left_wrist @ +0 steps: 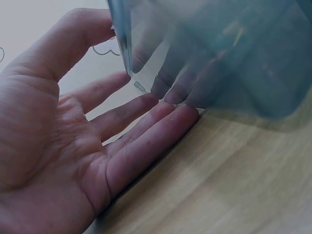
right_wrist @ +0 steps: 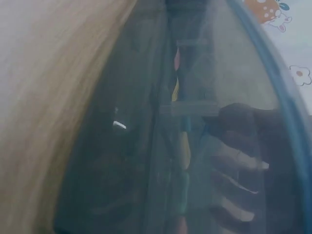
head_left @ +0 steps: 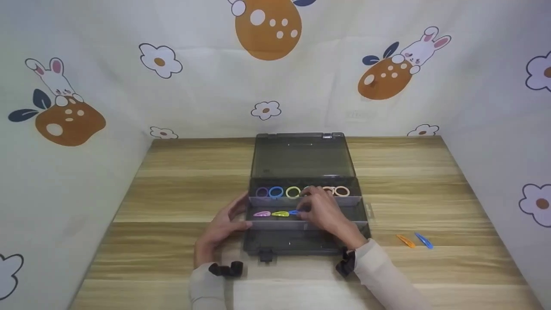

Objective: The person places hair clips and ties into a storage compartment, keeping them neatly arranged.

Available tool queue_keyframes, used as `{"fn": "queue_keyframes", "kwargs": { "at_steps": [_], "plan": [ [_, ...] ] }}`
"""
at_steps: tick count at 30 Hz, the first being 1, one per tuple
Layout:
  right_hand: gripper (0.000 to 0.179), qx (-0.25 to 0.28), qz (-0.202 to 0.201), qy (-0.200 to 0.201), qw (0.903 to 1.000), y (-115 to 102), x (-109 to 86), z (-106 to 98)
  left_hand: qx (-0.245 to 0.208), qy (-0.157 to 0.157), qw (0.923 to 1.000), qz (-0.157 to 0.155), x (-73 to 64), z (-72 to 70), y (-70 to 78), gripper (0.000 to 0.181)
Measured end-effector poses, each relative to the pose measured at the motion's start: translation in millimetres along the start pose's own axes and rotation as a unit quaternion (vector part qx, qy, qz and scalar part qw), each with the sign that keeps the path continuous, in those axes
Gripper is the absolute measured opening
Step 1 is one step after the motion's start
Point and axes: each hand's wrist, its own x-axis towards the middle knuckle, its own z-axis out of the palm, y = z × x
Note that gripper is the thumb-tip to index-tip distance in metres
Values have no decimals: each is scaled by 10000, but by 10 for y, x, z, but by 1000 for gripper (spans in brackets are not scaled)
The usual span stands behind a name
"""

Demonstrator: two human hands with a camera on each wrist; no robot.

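Note:
A dark see-through compartment box point(head_left: 275, 241) lies with its lid point(head_left: 303, 157) raised at the back. My left hand point(head_left: 220, 224) rests against its left side; in the left wrist view the long fingers lie extended along the clear wall and the thumb touches its edge. My right hand point(head_left: 323, 211) reaches into the middle compartment and pinches a blue hair clip point(head_left: 293, 212). In line with it lie a yellow-green hair clip point(head_left: 280, 214) and a pink hair clip point(head_left: 262, 214). Through the box wall, the right wrist view shows the fingers only dimly.
The back compartment holds a row of hair ties, among them purple point(head_left: 262, 192), blue point(head_left: 276, 192), yellow-green point(head_left: 293, 192) and peach point(head_left: 342, 191). Right of the box, an orange hair clip point(head_left: 405, 241) and another blue hair clip point(head_left: 424, 241) lie on the wooden table point(head_left: 430, 185).

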Motion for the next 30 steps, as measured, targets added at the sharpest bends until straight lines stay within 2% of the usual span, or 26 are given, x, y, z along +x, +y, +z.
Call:
{"fn": "queue_keyframes", "kwargs": {
  "at_steps": [7, 18, 26, 30],
  "plan": [
    [7, 39, 57, -18, 10000, 33, 34, 29, -82, -26, 10000, 31, -10, -1, 4, 94],
    [8, -70, 474, 71, 9988, -13, 46, 48, -105, -92, 9998, 147, -2, -3, 0, 93],
    [11, -200, 434, 19, 9989, 2, 49, 53, -59, -18, 10000, 74, 5, 2, -2, 91],
    [15, 125, 255, 108, 9995, 29, 22, 40, -25, 26, 10000, -3, 2, 7, -2, 91]
  ]
}}
